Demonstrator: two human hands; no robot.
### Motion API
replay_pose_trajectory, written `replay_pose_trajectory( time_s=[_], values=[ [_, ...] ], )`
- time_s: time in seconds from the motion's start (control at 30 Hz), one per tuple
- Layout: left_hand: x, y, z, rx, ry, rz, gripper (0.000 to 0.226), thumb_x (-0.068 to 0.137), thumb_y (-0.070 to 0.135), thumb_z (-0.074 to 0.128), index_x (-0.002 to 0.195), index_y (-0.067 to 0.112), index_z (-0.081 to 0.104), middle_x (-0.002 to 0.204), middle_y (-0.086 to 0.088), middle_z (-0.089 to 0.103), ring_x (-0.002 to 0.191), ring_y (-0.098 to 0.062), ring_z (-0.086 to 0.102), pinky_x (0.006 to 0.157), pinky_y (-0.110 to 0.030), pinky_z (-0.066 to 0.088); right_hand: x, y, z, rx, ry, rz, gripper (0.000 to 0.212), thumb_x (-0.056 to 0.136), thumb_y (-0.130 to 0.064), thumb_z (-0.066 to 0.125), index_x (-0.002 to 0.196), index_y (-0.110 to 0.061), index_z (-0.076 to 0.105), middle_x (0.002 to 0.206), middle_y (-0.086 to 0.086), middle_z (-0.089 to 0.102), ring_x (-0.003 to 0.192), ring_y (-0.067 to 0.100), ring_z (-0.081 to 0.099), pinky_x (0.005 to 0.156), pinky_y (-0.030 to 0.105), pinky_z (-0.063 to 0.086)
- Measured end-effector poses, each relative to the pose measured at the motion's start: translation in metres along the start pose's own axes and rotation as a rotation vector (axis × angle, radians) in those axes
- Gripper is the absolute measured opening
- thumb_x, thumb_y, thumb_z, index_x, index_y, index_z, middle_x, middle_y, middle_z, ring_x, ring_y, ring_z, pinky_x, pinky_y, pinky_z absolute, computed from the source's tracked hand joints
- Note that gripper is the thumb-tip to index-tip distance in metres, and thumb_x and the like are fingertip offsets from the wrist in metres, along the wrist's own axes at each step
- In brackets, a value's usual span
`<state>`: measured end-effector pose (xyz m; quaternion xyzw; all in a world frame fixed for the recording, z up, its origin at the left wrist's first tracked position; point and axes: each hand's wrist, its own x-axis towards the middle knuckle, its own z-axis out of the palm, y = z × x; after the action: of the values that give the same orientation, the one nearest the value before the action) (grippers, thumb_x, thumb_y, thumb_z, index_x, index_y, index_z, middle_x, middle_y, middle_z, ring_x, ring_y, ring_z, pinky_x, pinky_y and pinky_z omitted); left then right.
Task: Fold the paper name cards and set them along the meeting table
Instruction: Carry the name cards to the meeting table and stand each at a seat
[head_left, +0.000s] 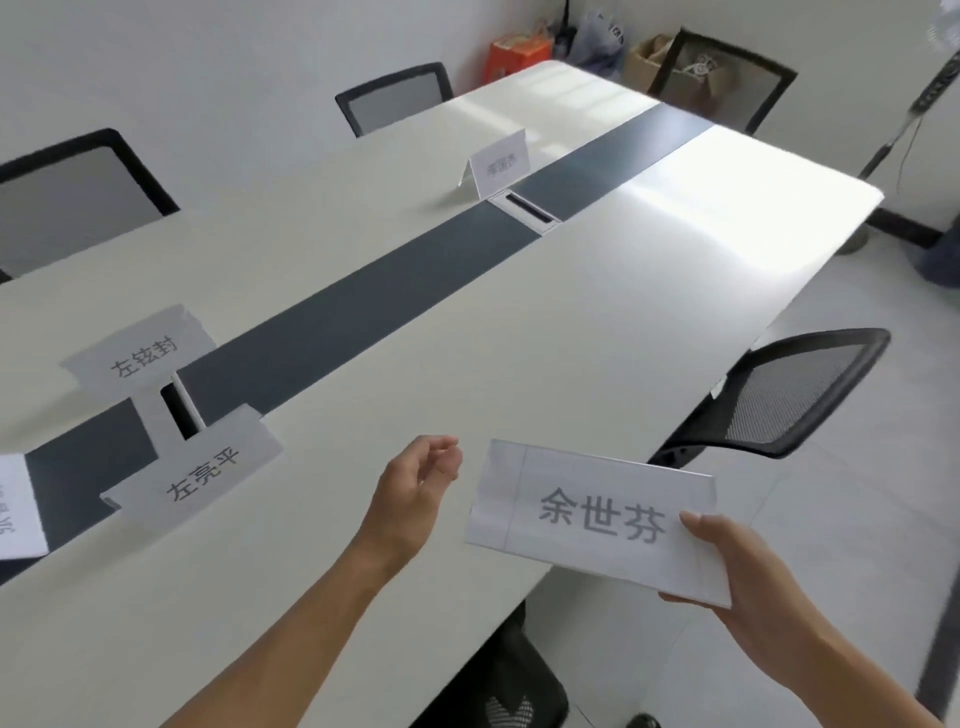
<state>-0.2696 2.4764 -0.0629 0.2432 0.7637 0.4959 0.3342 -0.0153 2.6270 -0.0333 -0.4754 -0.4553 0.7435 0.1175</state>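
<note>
Name card held over the table's near edge

My right hand (748, 577) grips the card (597, 519); my left hand (415, 488) hovers empty, fingers loosely curled, above the table (519, 322).

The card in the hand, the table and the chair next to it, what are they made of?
Card: thin white paper; it has creases and bends in the right hand. Table: smooth off-white top, probably laminate, since it shines under the light, with a dark grey strip down the middle. Chair: black see-through mesh back in a black frame, likely plastic.
</note>
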Motion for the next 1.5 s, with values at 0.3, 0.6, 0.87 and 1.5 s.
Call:
replay_pose_trajectory(
  time_s=[0.3, 0.6, 0.87, 1.5],
  values=[
    [-0.070, 0.062, 0.196, -0.252, -0.352, -0.236, 0.046, 0.083, 0.055, 0.049, 0.119, 0.029, 0.059, 0.116, 0.007, 0.070, 0.108, -0.009, 0.065, 0.094, -0.032, 0.046, -0.035, -0.011, -0.177, 0.074, -0.003, -0.015, 0.046, 0.058, -0.032, 0.071, 0.095, -0.007, 0.072, 0.092, 0.015, 0.077, 0.075, 0.023, 0.073, 0.076, 0.041, 0.049],
    [-0.053, 0.093, 0.323, -0.280, -0.288, -0.343, 0.062, 0.060, 0.051, 0.070, 0.110, 0.015, 0.061, 0.100, -0.009, 0.075, 0.087, -0.027, 0.070, 0.067, -0.043, 0.057, -0.020, -0.025, -0.303, 0.073, 0.137, -0.054, 0.064, 0.057, -0.059, 0.065, 0.105, -0.018, 0.069, 0.102, 0.011, 0.073, 0.088, 0.026, 0.065, 0.072, 0.043, 0.054],
    [0.044, 0.117, 0.406, -0.258, -0.388, -0.395, 0.070, 0.051, 0.055, 0.070, 0.107, 0.013, 0.063, 0.091, -0.011, 0.075, 0.077, -0.025, 0.069, 0.064, -0.043, 0.056, 0.057, -0.077, -0.384, 0.036, 0.158, -0.042, 0.059, 0.057, -0.053, 0.067, 0.107, -0.022, 0.071, 0.099, 0.010, 0.073, 0.080, 0.022, 0.066, 0.068, 0.040, 0.055],
    [0.273, 0.249, 0.524, -0.322, -0.307, -0.305, 0.061, 0.064, 0.039, 0.072, 0.116, 0.010, 0.060, 0.101, -0.014, 0.075, 0.084, -0.028, 0.073, 0.062, -0.030, 0.057, 0.313, -0.306, -0.517, -0.128, -0.093, -0.072, 0.060, 0.056, -0.049, 0.068, 0.107, -0.020, 0.071, 0.096, 0.014, 0.074, 0.078, 0.025, 0.066, 0.064, 0.040, 0.053]
  ],
)
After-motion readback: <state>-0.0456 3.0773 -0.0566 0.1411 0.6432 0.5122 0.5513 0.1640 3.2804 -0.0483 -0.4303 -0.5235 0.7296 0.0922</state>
